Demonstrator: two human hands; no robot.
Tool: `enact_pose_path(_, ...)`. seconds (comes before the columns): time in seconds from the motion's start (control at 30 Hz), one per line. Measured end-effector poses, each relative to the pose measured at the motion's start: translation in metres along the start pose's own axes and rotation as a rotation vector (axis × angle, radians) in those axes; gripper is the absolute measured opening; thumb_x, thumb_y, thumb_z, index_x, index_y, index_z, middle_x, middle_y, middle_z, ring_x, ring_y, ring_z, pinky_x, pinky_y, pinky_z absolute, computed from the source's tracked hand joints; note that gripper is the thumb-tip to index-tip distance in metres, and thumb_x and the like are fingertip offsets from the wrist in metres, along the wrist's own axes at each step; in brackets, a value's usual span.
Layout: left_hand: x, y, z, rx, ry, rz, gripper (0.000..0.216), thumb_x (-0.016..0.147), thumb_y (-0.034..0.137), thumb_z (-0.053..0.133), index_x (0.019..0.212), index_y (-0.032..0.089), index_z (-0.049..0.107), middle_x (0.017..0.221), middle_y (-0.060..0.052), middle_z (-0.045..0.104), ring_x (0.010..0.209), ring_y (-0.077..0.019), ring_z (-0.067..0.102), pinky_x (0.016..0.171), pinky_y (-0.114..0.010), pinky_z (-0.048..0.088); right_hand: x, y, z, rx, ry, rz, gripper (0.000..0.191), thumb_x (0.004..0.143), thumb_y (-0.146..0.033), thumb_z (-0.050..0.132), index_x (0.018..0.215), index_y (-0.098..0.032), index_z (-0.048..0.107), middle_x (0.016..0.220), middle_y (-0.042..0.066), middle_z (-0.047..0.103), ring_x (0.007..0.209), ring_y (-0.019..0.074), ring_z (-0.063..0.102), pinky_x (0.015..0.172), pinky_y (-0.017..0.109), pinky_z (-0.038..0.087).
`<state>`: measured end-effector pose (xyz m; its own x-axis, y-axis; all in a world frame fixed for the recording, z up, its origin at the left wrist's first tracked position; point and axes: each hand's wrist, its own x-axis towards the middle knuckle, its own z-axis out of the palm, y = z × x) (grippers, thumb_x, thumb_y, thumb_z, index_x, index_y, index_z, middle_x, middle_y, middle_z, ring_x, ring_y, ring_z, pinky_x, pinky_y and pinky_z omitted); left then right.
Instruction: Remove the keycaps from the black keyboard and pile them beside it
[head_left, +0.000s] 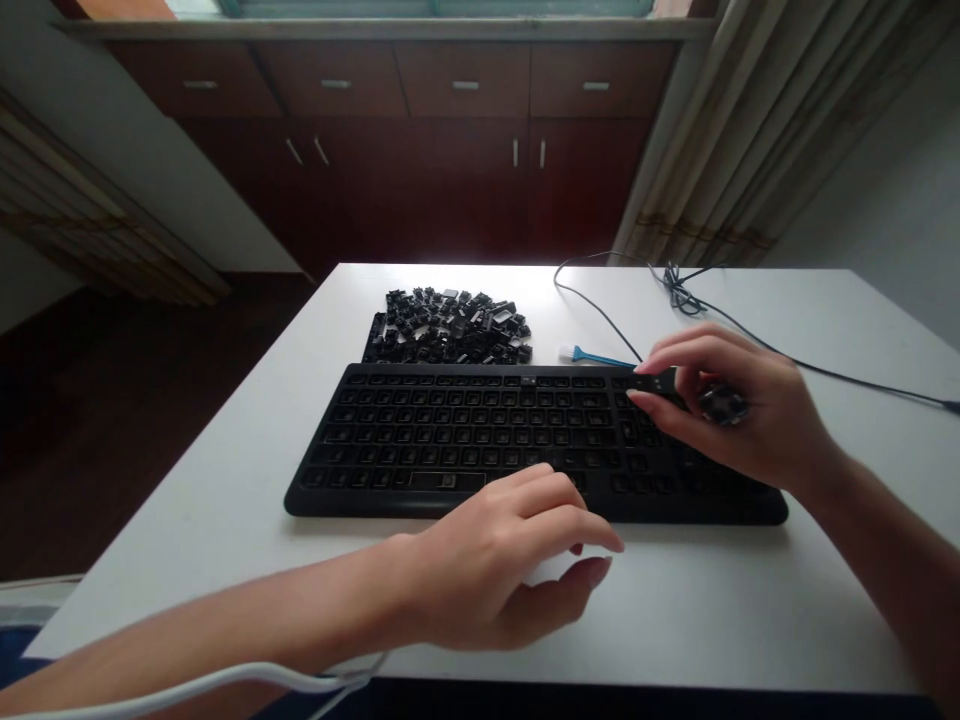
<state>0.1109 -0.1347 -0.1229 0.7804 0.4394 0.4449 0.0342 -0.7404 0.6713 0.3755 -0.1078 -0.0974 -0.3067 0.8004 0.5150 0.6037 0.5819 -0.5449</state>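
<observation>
A black keyboard [465, 430] lies on the table with its keycaps off, so rows of bare key sockets show. My left hand [517, 560] rests at its front edge, thumb and fingers apart, nothing in them. Over the keyboard's right part, my right hand [735, 410] has its fingers curled round a dark thing with a round, light-spotted end [724, 404]. What kind of thing it is I cannot make out. Behind the keyboard lies a heap of loose black keycaps [450, 328]. A blue-handled brush [600, 358] with white bristles lies near my right fingertips.
A thin black cable [817, 370] with a bundled loop runs over the right side of the white table [720, 610]. Near my left forearm passes a white cord [225, 680]. Dark red cabinets [465, 190] stand beyond the table, with curtains [720, 130] at the sides.
</observation>
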Motion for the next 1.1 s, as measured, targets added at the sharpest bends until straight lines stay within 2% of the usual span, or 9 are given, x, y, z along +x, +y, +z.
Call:
enact_pose_path(0.13, -0.004, -0.006, -0.002, 0.355, -0.043, 0.138, 0.027, 0.091, 0.009, 0.058, 0.118, 0.011, 0.062, 0.09, -0.009, 0.069, 0.074, -0.0173, 0.056, 0.07, -0.033, 0.047, -0.005, -0.004, 0.011, -0.059, -0.176, -0.076, 0.02, 0.083, -0.022, 0.073, 0.101, -0.022, 0.065, 0.085, 0.0, 0.066, 0.062, 0.0111, 0.055, 0.056, 0.027, 0.048)
enact_pose_path(0.27, -0.007, -0.012, -0.003, 0.552, -0.072, 0.143, 0.025, 0.094, 0.016, 0.058, 0.118, 0.013, 0.063, 0.087, -0.007, 0.065, 0.073, -0.0176, 0.054, 0.068, -0.033, 0.047, -0.007, -0.007, 0.014, -0.12, -0.215, -0.125, 0.017, 0.086, -0.024, 0.071, 0.103, -0.022, 0.066, 0.081, 0.0, 0.067, 0.063, 0.0116, 0.059, 0.059, 0.025, 0.049)
enact_pose_path(0.4, -0.006, -0.012, -0.002, 0.631, -0.062, 0.123, 0.024, 0.095, 0.022, 0.057, 0.116, 0.014, 0.065, 0.086, -0.007, 0.062, 0.075, -0.0182, 0.053, 0.069, -0.033, 0.049, -0.002, -0.002, 0.013, -0.137, -0.278, -0.105, 0.015, 0.088, -0.027, 0.07, 0.102, -0.022, 0.067, 0.084, 0.0, 0.072, 0.068, 0.0135, 0.065, 0.064, 0.026, 0.052)
enact_pose_path(0.5, -0.005, -0.012, -0.002, 0.638, -0.046, 0.139, 0.024, 0.095, 0.023, 0.057, 0.116, 0.015, 0.066, 0.084, -0.006, 0.061, 0.073, -0.0176, 0.053, 0.067, -0.032, 0.048, -0.001, 0.006, 0.012, -0.14, -0.346, -0.122, 0.016, 0.09, -0.03, 0.069, 0.104, -0.022, 0.067, 0.097, 0.003, 0.074, 0.08, 0.016, 0.069, 0.073, 0.028, 0.055)
enact_pose_path(0.63, -0.005, -0.012, -0.003, 0.619, -0.048, 0.13, 0.024, 0.095, 0.023, 0.056, 0.116, 0.016, 0.065, 0.083, -0.005, 0.059, 0.072, -0.0171, 0.052, 0.066, -0.031, 0.047, -0.009, 0.012, 0.01, -0.099, -0.317, -0.146, 0.016, 0.09, -0.029, 0.069, 0.104, -0.021, 0.069, 0.105, 0.006, 0.072, 0.085, 0.0169, 0.07, 0.075, 0.028, 0.056)
enact_pose_path(0.8, -0.005, -0.014, -0.003, 0.574, -0.07, 0.1, 0.027, 0.094, 0.021, 0.056, 0.12, 0.017, 0.064, 0.083, -0.006, 0.059, 0.072, -0.017, 0.052, 0.065, -0.031, 0.047, -0.021, 0.011, 0.004, -0.123, -0.31, -0.233, 0.019, 0.089, -0.025, 0.07, 0.108, -0.021, 0.069, 0.101, 0.005, 0.071, 0.077, 0.0135, 0.068, 0.066, 0.024, 0.053)
enact_pose_path(0.9, -0.005, -0.011, -0.003, 0.494, -0.066, 0.063, 0.036, 0.094, 0.019, 0.057, 0.13, 0.016, 0.059, 0.087, -0.007, 0.062, 0.074, -0.0179, 0.051, 0.067, -0.032, 0.049, -0.023, 0.009, 0.004, -0.182, -0.331, -0.31, 0.017, 0.091, -0.024, 0.067, 0.108, -0.021, 0.068, 0.101, 0.004, 0.071, 0.076, 0.0127, 0.067, 0.064, 0.024, 0.049)
enact_pose_path(0.97, -0.005, -0.007, -0.005, 0.318, -0.027, -0.044, 0.045, 0.093, 0.016, 0.055, 0.138, 0.016, 0.052, 0.093, -0.008, 0.063, 0.08, -0.0181, 0.054, 0.073, -0.033, 0.051, -0.023, 0.008, 0.005, -0.198, -0.353, -0.337, 0.016, 0.093, -0.025, 0.065, 0.107, -0.02, 0.068, 0.1, 0.005, 0.07, 0.076, 0.013, 0.066, 0.063, 0.025, 0.048)
enact_pose_path(1.1, -0.004, -0.005, -0.013, -0.253, 0.164, -0.443, 0.047, 0.092, 0.012, 0.049, 0.137, 0.024, 0.054, 0.108, -0.008, 0.065, 0.089, -0.0155, 0.058, 0.076, -0.027, 0.053, -0.024, 0.009, 0.007, -0.194, -0.372, -0.348, 0.015, 0.094, -0.025, 0.062, 0.108, -0.02, 0.067, 0.099, 0.005, 0.07, 0.075, 0.0134, 0.066, 0.062, 0.025, 0.047)
